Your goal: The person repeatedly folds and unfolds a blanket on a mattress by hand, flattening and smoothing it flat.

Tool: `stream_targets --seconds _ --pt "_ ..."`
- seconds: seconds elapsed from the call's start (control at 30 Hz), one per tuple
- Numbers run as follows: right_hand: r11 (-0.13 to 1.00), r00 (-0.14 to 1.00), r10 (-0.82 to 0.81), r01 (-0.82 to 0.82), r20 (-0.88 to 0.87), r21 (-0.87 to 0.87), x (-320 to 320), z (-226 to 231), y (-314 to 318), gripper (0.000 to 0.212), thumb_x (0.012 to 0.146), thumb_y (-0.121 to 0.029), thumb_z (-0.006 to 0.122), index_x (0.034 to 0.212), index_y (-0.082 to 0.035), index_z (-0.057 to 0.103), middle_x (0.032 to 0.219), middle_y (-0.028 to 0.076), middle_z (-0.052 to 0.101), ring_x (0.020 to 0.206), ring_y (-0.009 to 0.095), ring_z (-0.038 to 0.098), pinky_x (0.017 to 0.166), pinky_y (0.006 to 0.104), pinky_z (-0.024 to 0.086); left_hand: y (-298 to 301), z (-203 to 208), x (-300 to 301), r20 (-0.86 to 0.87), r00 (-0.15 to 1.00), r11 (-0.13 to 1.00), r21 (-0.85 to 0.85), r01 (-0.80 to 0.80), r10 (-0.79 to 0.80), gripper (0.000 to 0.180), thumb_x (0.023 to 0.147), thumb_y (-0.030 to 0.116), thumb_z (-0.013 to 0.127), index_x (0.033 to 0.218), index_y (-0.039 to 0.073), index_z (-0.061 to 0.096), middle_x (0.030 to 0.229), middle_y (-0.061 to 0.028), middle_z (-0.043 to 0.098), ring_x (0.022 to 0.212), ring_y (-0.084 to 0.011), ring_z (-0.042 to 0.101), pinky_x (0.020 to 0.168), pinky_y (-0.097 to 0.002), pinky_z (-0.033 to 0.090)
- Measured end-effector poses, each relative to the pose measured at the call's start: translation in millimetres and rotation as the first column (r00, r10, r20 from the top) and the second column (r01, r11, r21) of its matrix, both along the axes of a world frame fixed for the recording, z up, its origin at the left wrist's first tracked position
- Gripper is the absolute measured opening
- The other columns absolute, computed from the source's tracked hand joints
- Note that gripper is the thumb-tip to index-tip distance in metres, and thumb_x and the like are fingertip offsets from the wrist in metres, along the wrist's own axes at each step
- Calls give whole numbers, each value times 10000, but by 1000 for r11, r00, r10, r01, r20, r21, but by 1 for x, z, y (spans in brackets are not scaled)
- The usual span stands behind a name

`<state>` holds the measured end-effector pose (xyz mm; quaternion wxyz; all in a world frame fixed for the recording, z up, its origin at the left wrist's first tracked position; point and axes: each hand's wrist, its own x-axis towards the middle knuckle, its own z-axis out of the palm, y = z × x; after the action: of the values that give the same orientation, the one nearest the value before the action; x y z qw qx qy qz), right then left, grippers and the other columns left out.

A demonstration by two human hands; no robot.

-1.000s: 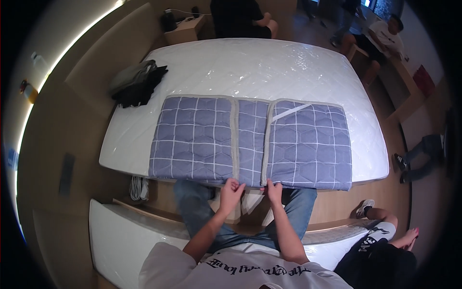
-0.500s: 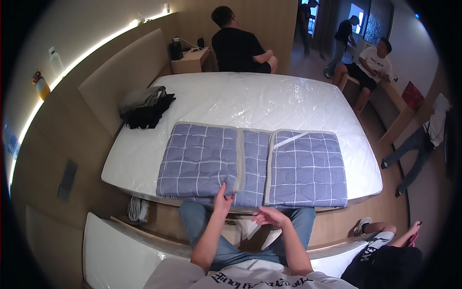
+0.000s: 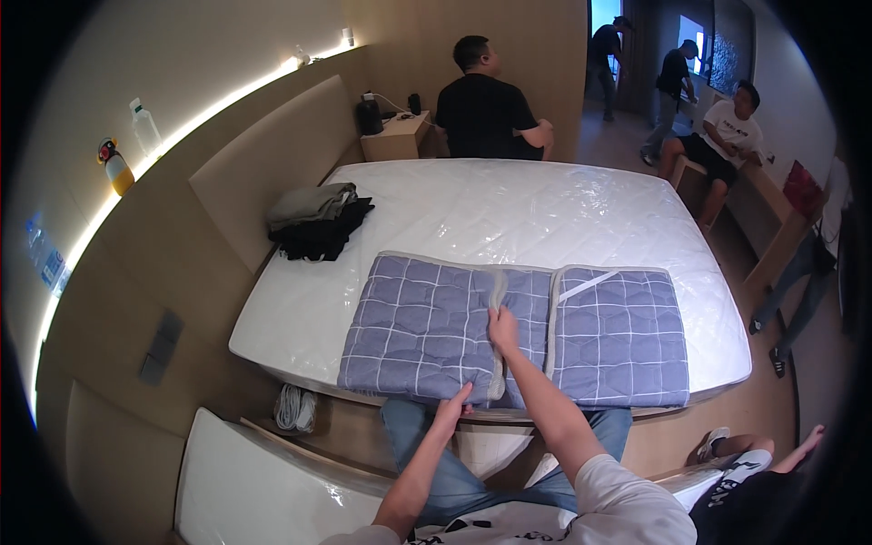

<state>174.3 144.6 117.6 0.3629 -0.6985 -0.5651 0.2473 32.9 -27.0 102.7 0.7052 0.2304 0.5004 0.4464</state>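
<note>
A blue-grey quilted mattress pad (image 3: 422, 318) with white grid lines and a grey bound edge lies across the near side of the plastic-wrapped mattress (image 3: 454, 204). Its left and right parts are folded inward, leaving a narrow strip of the lower layer between them. On the right fold a white strap (image 3: 589, 286) runs slantwise across a corner. My left hand (image 3: 451, 411) grips the near edge of the left fold, thumb on top. Farther up, my right hand (image 3: 501, 329) is closed on that fold's grey inner edge.
Folded dark clothes (image 3: 318, 222) lie on the mattress at the left, by the headboard (image 3: 282, 173). A coiled cable (image 3: 295, 409) sits below the near side. Behind me is a second wrapped mattress (image 3: 259, 481). A person in black (image 3: 486, 104) sits at the far side; others are at the right.
My right hand has reached forward and taken hold of the left fold's inner edge. The left hand stays on the near edge. The whole view has shifted slightly.
</note>
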Motion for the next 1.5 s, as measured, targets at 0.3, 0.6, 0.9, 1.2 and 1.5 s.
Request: stream_targets --seconds 0.3,0.6,0.9,1.2,1.5 --pt "994 973 -86 99 -216 51 42 -66 -38 585 802 -364 572 1198 39 417 995 248 575 913 348 574 774 377 452 -26 -75 22 161 987 978 -201 52 -19 453 749 417 656 1012 79 509 815 -43 573 674 -156 562 649 -284 466" --pt "984 986 87 -62 -142 169 24 -36 -48 566 745 -218 610 1230 -5 411 1030 253 554 925 383 545 810 387 432 -3 -50 36 -53 996 992 100 75 -70 501 835 370 561 1104 -39 456 935 -126 589 748 -206 616 629 -279 489" --pt "990 800 -144 123 -582 -75 86 -90 -77 371 817 -158 555 1124 40 495 926 158 608 754 210 604 674 311 479 1 -75 76 -39 999 993 -117 11 -15 507 848 432 508 940 -66 507 813 -173 619 713 -208 619 573 -278 479" --pt "910 405 -271 -189 -873 -370 121 -66 -207 320 853 -292 545 1058 -48 515 979 84 599 850 166 589 717 302 478 28 -65 76 151 984 995 -7 99 -97 445 874 388 477 979 -42 515 849 -151 620 751 -206 612 618 -282 468" --pt "883 318 -469 203 -824 -424 152 -66 -182 374 803 -380 604 921 -47 481 774 40 536 774 184 582 622 313 499 68 -76 161 -207 908 902 160 400 -366 486 818 394 569 1097 3 496 921 -66 584 785 -149 575 642 -274 473"
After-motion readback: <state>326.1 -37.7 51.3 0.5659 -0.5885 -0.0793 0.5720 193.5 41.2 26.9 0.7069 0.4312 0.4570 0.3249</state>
